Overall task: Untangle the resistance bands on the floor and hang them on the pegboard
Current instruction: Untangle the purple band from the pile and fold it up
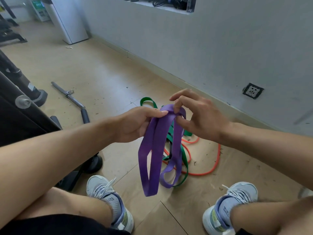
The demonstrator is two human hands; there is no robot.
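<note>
A wide purple resistance band [149, 160] hangs in folded loops in front of me, above the floor. My left hand [137, 123] grips its top from the left, thumb laid over the fold. My right hand [196, 116] pinches the top of the same band from the right with thumb and fingers. Below and behind it, a green band [185, 160] and an orange band [215, 165] lie tangled on the wooden floor, with a thin dark strap among them. No pegboard is in view.
My two feet in light sneakers [108, 199] stand either side of the pile. A metal bar [71, 97] lies on the floor to the left, beside dark gym-machine frames [20, 106]. The grey wall with a socket [253, 90] runs behind.
</note>
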